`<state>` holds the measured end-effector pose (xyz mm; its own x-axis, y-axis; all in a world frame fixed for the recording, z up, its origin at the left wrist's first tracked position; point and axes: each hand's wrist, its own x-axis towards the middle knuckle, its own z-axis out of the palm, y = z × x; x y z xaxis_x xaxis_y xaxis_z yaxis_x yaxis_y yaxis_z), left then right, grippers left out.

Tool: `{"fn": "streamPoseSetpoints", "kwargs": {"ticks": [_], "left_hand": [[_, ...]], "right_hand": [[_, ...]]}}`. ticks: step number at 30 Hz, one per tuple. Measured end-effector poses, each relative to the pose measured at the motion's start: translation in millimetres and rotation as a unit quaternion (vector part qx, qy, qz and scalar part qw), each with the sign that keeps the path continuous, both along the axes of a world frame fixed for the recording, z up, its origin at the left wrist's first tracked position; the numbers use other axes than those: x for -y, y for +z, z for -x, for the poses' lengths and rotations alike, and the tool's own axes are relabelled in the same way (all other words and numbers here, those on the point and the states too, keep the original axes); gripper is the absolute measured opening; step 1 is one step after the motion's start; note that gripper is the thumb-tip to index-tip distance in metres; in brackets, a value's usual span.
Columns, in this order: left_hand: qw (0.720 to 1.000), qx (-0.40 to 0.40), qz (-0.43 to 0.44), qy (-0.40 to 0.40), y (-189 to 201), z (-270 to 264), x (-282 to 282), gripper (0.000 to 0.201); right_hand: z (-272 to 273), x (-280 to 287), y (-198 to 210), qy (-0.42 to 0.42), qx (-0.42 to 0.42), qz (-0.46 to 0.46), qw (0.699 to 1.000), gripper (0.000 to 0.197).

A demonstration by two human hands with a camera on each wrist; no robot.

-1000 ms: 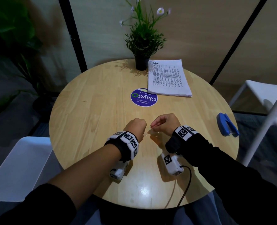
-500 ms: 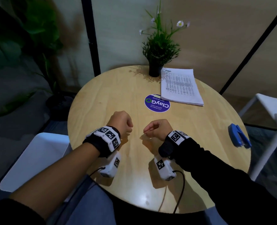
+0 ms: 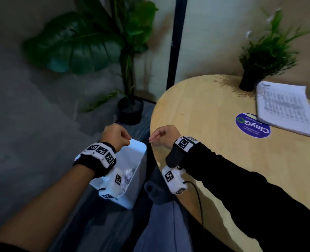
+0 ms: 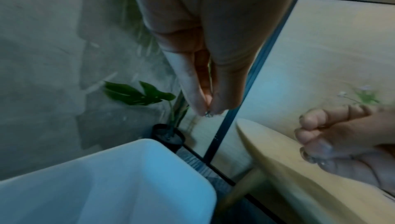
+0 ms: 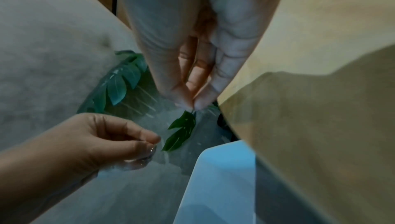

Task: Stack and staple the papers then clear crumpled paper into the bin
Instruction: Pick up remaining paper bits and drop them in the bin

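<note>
Item: crumpled paper (image 3: 129,174) in white bin (image 3: 141,148) beside table (image 3: 205,113), prob. light, soft, so you pinch any fold; left hand (image 3: 115,134) over bin, right hand (image 3: 164,136) at table edge, fingertips pinched, contents can't tell; papers (image 3: 285,108) stacked on table.

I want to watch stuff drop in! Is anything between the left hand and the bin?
Nothing visible is. The left hand hangs above the far rim of the open white bin, with only air between them. Crumpled paper already lies inside.

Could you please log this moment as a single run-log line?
left hand: pinching tiny bit over bin | right hand: fingertips pinched, contents unclear | papers: stacked on table
</note>
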<state>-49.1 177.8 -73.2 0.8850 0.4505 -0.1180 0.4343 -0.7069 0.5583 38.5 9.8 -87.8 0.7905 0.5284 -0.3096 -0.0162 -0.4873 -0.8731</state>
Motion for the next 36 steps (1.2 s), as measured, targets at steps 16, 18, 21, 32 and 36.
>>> {"fn": "streamPoseSetpoints", "kwargs": {"ticks": [16,18,21,32,36], "left_hand": [[0.994,-0.016,0.089,0.058,-60,29,-66,0.008],[0.993,-0.029,0.104,0.051,-68,28,-68,0.007],[0.99,-0.045,0.125,0.048,-77,24,-69,0.008],[0.983,-0.067,0.158,0.068,-75,28,-72,0.015],[0.976,-0.114,0.181,0.046,-70,27,-71,0.018]], "right_hand": [[22,-116,-45,0.047,-0.028,0.114,0.992,0.021],[23,-118,-48,0.036,-0.033,0.119,0.992,0.015],[25,-119,-50,0.03,-0.052,0.119,0.991,0.017],[29,-123,-49,0.06,-0.016,0.15,0.987,0.02],[32,-122,-44,0.106,0.003,0.163,0.981,0.007]]}}
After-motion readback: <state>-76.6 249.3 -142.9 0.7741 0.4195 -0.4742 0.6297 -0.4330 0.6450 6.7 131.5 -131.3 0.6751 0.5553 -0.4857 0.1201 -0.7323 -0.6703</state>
